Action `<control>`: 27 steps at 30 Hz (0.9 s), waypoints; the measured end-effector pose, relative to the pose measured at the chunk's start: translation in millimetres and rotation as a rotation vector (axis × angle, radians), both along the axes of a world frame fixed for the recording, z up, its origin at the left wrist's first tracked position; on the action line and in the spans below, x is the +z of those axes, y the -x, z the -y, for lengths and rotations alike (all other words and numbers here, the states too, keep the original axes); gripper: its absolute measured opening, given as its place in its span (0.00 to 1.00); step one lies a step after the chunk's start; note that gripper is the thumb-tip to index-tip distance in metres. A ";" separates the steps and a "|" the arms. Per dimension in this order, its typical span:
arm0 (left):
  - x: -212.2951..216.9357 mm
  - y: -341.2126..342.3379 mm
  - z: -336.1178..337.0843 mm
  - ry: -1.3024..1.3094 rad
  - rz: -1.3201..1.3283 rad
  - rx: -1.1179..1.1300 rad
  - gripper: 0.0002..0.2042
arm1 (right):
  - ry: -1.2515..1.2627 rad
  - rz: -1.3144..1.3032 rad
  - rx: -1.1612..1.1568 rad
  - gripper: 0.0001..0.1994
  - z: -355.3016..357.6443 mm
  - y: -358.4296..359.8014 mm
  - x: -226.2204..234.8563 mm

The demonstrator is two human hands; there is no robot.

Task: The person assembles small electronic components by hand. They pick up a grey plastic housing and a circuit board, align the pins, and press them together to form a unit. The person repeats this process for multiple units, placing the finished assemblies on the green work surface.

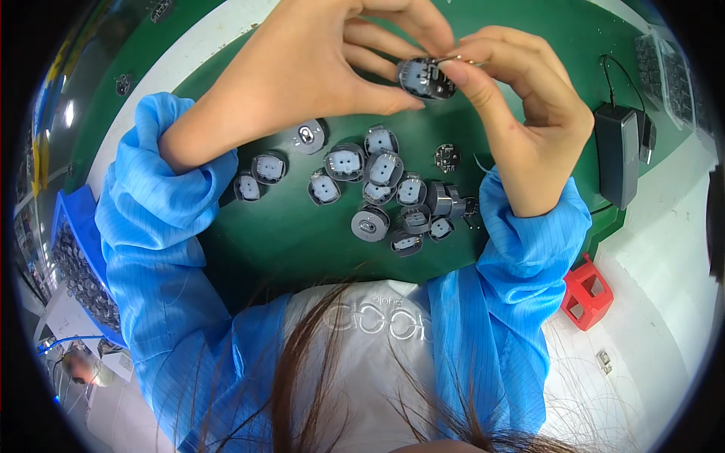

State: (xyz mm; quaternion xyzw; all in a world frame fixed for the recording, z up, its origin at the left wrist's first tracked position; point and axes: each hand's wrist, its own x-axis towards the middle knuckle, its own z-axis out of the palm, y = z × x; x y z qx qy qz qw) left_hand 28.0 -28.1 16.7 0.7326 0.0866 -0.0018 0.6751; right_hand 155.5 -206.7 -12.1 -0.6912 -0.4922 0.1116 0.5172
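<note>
Over the green table, my left hand [302, 72] holds a small round dark housing [421, 79] with a grey insert between thumb and fingers. At its right edge my right hand [532, 102] is closed in a pinch. Something thin and metallic shows at those fingertips, too small to name. Below the hands lie several similar housings [344, 162], some overlapping, with their grey inserts facing up. One housing [370, 223] rests with its round flat face up, and another [308, 136] lies near my left wrist. A small round circuit board [447, 158] is left of my right wrist.
On the right of the green table [279, 245] stand a black box-shaped device [618, 155] with a cable and a clear tray [664, 75] of dark parts. A blue bin [75, 204] of small parts is at the left. A red stool [588, 294] stands lower right.
</note>
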 end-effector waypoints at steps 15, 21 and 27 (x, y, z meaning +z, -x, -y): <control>-10.7 9.0 3.9 0.108 -0.068 0.070 0.14 | -0.145 0.592 -0.174 0.11 -17.1 19.2 -4.4; -11.1 12.1 -10.0 0.222 -0.098 0.065 0.14 | -0.263 0.444 -0.161 0.15 -38.8 16.8 -28.2; 5.9 14.3 8.9 0.046 -0.006 0.167 0.12 | 0.147 -0.313 0.157 0.20 -10.0 27.9 11.0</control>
